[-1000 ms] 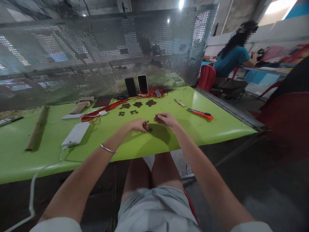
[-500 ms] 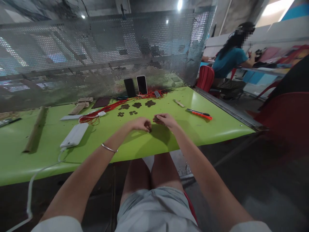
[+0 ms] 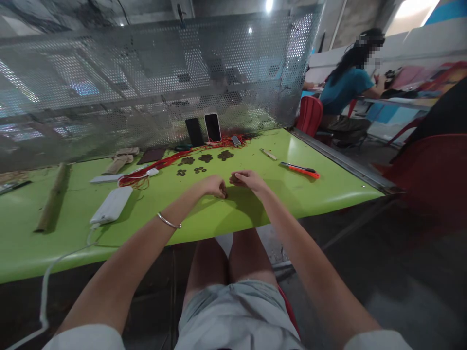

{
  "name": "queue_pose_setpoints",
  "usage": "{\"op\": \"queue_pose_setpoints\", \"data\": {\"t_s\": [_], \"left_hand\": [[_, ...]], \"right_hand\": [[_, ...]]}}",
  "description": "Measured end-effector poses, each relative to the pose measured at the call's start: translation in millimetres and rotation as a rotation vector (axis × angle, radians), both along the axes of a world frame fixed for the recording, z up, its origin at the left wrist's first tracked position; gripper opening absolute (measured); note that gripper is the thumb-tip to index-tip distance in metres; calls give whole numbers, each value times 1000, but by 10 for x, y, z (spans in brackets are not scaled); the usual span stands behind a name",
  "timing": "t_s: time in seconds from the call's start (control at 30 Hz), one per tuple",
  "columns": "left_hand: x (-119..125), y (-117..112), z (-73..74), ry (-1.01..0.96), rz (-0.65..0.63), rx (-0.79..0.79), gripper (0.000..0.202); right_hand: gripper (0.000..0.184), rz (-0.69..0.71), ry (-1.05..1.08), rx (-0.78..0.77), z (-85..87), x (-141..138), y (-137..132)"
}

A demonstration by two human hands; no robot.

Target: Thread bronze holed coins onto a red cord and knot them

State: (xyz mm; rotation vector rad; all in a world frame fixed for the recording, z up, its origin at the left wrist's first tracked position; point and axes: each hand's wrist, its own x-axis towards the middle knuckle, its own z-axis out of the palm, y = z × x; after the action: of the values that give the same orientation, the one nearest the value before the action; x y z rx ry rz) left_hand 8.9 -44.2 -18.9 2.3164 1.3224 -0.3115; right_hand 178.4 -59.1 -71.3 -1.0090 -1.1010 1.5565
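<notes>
Head view: the right hand [image 3: 250, 180] pinches dark coin-like discs [image 3: 233, 179], best kept level; the left hand [image 3: 214, 186], fingers curled, hangs low over the green table [image 3: 310, 194], its grip unclear.

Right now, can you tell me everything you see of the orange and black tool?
The orange and black tool is long and slim, perhaps a cutter, with an orange, plastic-looking body, black parts and a greyish narrow end. It lies flat on the green table, right of the right hand. Neither hand touches it; any blade is too small to make out.
</notes>
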Motion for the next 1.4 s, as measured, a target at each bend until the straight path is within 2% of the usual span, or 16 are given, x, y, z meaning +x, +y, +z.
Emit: {"op": "queue_pose_setpoints", "data": {"t_s": [0.2,0.53,0.83,1.2,1.4], "left_hand": [[58,33,45,73,6,-148,16],[43,-69,13,-35,55,-66,15],[11,8,-21,-75,56,-135,20],[100,-182,18,40,4,135,13],[101,-84,47,113,10,-54,20]], "right_hand": [[15,21,-23,4,-44,5,32],[15,27,-43,9,-36,-5,22],[15,35,-66,8,-47,-2,31],[15,23,-57,11,-69,-5,47],[14,26,-75,14,-51,-9,39]]}}
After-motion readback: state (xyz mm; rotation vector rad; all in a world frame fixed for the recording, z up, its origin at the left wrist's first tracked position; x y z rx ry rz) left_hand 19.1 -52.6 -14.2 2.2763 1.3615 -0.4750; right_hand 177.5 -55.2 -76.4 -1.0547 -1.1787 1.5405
